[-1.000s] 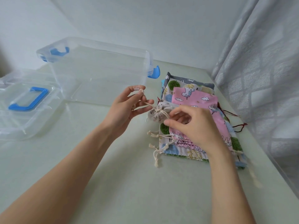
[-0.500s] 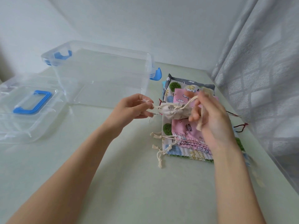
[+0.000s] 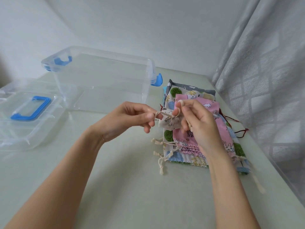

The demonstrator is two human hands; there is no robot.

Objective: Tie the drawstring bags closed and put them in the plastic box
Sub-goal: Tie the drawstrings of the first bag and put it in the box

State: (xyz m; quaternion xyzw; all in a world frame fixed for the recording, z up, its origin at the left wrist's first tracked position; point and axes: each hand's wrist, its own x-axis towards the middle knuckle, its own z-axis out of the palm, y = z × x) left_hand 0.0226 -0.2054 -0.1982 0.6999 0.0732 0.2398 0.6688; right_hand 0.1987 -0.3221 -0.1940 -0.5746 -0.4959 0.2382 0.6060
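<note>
A small beige drawstring bag point(image 3: 167, 123) hangs gathered between my two hands above the table. My left hand point(image 3: 130, 118) pinches one cream cord end at the bag's left side. My right hand point(image 3: 196, 119) holds the other cord, looped over its fingertips. Under my right hand lies a flat stack of patterned bags point(image 3: 184, 146), a pink unicorn one on top, their cream cords trailing toward me. The clear plastic box point(image 3: 102, 80) with blue latches stands open and holds nothing, at the back left.
The box's clear lid point(image 3: 24, 113) with a blue handle lies flat at the far left. A grey patterned curtain point(image 3: 267, 80) hangs along the right edge of the pale green table point(image 3: 132, 187). Dark red cords point(image 3: 237, 131) stick out from the stack's right side.
My hands have drawn closer together over the small bag. My right hand has lifted the cord into a loop at its fingertips, and the left has shifted its pinch on the other end.
</note>
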